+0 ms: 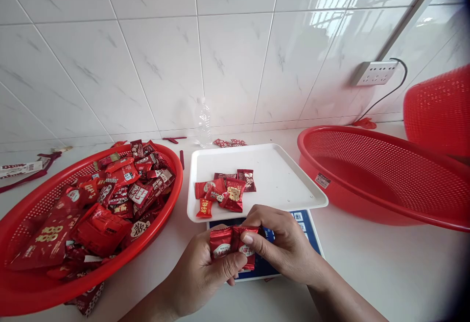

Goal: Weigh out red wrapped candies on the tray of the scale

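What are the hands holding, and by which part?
Two red packets, side by side. The left hand grips the left one by its left side and lower edge; the right hand pinches the right one near its top.

We hold our left hand (200,265) and right hand (282,246) close together, both in a pinching grip. Our left thumb (231,264) points right, just below our right thumb (257,243), which points left. Our right fingers (270,217) curl, knuckles raised. Our left forearm (149,308) and right forearm (343,293), both bare, slant upward and inward.
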A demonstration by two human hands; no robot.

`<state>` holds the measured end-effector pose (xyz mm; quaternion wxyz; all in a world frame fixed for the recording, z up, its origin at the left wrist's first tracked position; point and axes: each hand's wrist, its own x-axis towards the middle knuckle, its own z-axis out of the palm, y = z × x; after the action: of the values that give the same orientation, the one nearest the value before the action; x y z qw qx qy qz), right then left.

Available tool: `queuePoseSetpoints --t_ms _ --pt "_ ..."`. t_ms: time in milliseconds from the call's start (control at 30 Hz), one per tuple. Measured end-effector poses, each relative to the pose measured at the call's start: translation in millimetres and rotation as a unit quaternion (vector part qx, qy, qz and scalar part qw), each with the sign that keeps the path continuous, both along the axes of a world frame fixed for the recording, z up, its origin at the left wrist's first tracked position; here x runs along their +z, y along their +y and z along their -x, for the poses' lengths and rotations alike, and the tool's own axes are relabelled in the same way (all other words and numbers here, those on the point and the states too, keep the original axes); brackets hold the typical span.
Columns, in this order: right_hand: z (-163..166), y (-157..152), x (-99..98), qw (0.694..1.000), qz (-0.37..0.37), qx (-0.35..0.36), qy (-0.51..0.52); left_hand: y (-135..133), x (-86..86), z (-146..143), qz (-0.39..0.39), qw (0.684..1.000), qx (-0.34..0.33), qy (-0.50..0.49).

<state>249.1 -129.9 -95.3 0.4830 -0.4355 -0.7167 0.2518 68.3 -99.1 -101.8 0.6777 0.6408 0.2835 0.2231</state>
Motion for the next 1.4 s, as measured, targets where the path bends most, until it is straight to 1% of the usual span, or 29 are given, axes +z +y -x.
queuePoseSetpoints --t_ms 133,367,567,700,1000,1167,1400 --pt "-0.2 0.2 -1.4 1.000 -0.001 0.006 -0.007 0.0 1.9 -1.8 0.005 1.000 0.001 -0.006" --pt "-1.1 -0.1 -3.2 1.000 -0.001 0.009 -0.017 0.4 -0.1 -2.1 0.016 1.000 0.004 -0.007" --pt "-0.6 -0.7 -1.4 1.000 0.007 0.015 -0.013 0.5 0.7 -1.9 0.005 1.000 0.013 0.009" --pt "-0.5 -0.3 -0.8 1.000 0.012 0.018 -0.007 1.0 1.9 -2.7 0.004 1.000 0.007 0.014" --pt "-0.9 0.1 0.2 0.999 0.044 0.009 0.005 -0.2 -1.7 -0.5 0.002 1.000 0.007 0.015" --pt "-0.7 -0.2 0.5 0.998 0.057 0.012 0.007 -0.4 1.2 -1.7 -0.003 1.000 -0.004 0.004" --pt "-0.8 -0.4 -1.2 0.998 0.055 0.015 0.010 0.0 -0.7 -2.1 0.005 1.000 0.023 0.011"
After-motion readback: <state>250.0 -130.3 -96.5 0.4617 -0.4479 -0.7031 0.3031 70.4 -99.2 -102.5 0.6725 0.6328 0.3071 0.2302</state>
